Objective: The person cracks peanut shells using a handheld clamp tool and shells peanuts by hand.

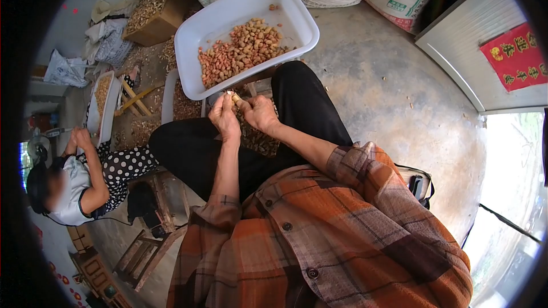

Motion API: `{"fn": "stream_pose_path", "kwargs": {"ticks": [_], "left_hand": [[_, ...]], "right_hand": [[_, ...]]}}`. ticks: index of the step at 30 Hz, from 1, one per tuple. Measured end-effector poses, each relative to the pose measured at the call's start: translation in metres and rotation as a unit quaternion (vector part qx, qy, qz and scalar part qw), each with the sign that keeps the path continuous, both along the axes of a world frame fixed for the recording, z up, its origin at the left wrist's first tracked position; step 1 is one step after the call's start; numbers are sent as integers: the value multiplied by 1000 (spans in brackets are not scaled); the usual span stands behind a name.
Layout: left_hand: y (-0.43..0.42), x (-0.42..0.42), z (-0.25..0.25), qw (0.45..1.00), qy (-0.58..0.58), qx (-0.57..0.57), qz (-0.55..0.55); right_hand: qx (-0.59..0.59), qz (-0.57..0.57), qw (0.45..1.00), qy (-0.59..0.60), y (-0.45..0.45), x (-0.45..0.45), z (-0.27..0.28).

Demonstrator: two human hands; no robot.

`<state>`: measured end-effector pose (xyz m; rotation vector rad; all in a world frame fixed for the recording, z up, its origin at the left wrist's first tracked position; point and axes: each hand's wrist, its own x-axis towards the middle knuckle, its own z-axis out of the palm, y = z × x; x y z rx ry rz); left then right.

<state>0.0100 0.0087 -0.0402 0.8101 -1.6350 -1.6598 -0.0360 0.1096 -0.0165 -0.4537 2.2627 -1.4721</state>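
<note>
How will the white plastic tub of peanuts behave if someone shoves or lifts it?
The white plastic tub likely stays fairly stiff, its walls holding their shape under the rim. Probably not too heavy for its size: the peanuts leave part of its floor bare. They may roll or slide if it tilts, lying loose in a heap.

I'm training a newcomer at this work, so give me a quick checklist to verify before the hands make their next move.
1. Peanut held: ok, between the left hand and right hand.
2. Shell fully open: cannot tell, the hands partly cover it.
3. White tub close by: ok, just beyond the hands.
4. Unshelled pods available: ok, among reddish kernels in the tub.
5. Other person's hands clear: ok, well off to the left.
</note>
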Motion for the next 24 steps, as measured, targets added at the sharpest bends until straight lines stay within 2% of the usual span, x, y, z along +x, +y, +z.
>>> {"fn": "stream_pose_path", "kwargs": {"ticks": [3,6,9,13,16,20,24], "left_hand": [[2,-1,-1,1000,11,24,4],[7,1,11,998,34,60,2],[11,-1,22,997,59,33,-46],[13,2,25,993,52,77,-77],[6,3,31,984,69,146,-81],[4,7,29,968,106,202,-105],[4,8,30,961,115,213,-137]], "right_hand": [[-43,-17,991,-128,-3,-1,-4],[-122,-53,926,-353,-4,-6,-8],[-111,-46,944,-307,-1,-10,-17],[-57,1,976,-212,-4,-8,-29],[-141,-26,967,-209,3,-11,-11],[-270,-2,940,-211,8,-9,13],[-300,17,933,-199,10,-8,16]]}}
